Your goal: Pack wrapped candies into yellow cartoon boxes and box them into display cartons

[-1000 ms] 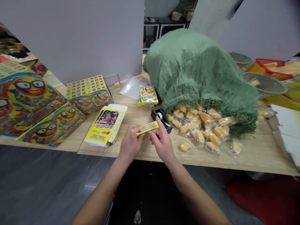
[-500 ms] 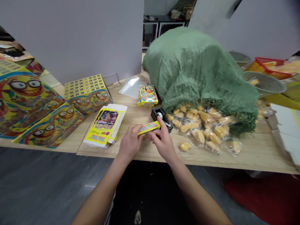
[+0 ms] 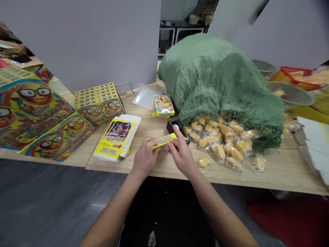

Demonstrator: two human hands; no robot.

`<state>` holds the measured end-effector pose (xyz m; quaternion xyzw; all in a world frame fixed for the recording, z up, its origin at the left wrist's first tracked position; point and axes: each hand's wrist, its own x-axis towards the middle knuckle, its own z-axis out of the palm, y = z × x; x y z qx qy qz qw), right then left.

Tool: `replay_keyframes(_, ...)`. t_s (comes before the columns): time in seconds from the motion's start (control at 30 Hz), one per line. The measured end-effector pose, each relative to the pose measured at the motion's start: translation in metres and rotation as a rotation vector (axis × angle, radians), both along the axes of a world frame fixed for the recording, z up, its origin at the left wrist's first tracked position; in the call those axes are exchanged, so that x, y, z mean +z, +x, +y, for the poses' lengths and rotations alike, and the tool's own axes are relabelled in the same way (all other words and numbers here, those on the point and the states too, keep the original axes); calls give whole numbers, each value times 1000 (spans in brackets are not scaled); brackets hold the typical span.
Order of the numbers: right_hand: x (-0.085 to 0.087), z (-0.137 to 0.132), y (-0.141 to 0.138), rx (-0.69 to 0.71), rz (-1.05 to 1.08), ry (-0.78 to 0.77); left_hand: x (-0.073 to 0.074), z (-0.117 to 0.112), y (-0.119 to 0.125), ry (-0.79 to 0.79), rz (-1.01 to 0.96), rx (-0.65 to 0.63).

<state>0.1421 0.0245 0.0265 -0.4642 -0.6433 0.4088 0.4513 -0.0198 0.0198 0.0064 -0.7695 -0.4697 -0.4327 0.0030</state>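
Note:
Between my two hands is a small yellow printed carton (image 3: pixel 164 140), its narrow lettered side facing up. My left hand (image 3: pixel 145 155) grips its left end with the fingers closed round it. At the other end, my right hand (image 3: pixel 181 151) pinches the carton, with the thumb raised near the edge. Just behind the right hand stands a black tape dispenser (image 3: pixel 172 125), partly covered by that hand. Left of my hands lie flattened yellow cartons (image 3: pixel 117 137) in a small stack. A made-up carton (image 3: pixel 163 105) with a cartoon face sits farther back.
A large green woven sack (image 3: pixel 216 75) spills several wrapped yellow pieces (image 3: pixel 226 137) onto the wooden table (image 3: pixel 159 168). Printed display boxes (image 3: pixel 99 103) stand at the left. Grey baskets (image 3: pixel 293 94) and a red-rimmed basket (image 3: pixel 295 73) are at the far right, near white cardboard (image 3: pixel 312 147).
The right thumb and fingers have shifted slightly at the carton's right end. Both hands still hold the carton in nearly the same place; the camera view has moved a little.

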Motion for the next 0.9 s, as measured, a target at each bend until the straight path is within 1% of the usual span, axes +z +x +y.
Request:
replay_keyframes(0.1, -1, 1, -3, -57, -118, -11, -4, 0, -2, -16, 54, 23)
replay_keyframes(0.2, -1, 0, -5, -105, -165, -24, -7, 0, -4, -39, 125, 38)
replay_keyframes(0.3, 0, 0, -7, -125, -173, -30, -8, -2, -5, -142, 214, 66)
replay_keyframes(0.4, -2, -1, -9, -128, -144, -40, -6, -2, -4, -258, 276, 74)
replay_keyframes(0.47, -8, -1, -10, -128, -66, -65, -4, -1, -4, -280, 263, 58)
replay_keyframes(0.53, -18, -1, -7, -141, 25, -118, -4, 0, -6, -258, 201, 19)
replay_keyframes(0.57, -23, -1, -4, -153, 34, -152, -4, 1, -7, -237, 164, 0)
replay_keyframes(0.6, -26, -1, -1, -168, -2, -182, -4, 1, -9, -217, 123, -16)
replay_keyframes(0.63, -28, -2, 3, -193, -81, -187, -4, 1, -10, -206, 75, -25)
replay_keyframes(0.67, -28, -2, 7, -231, -188, -148, -5, 0, -12, -208, 25, -31)
replay_keyframes(0.7, -25, -3, 10, -272, -304, -56, -5, -1, -13, -224, -22, -38)
replay_keyframes(0.73, -19, -4, 11, -295, -415, 76, -4, -3, -14, -250, -64, -50)
replay_keyframes(0.77, -11, -4, 11, -281, -512, 223, -3, -6, -15, -285, -95, -79)
replay_keyframes(0.8, -1, -3, 8, -221, -590, 358, -2, -8, -16, -325, -100, -117)
replay_keyframes(0.83, 8, 0, 5, -116, -654, 449, 0, -9, -19, -357, -76, -150)
replay_keyframes(0.87, 17, 5, 1, 11, -706, 481, 1, -10, -23, -379, -34, -157)
replay_keyframes(0.9, 25, 11, -2, 121, -734, 460, 2, -9, -28, -383, 19, -126)
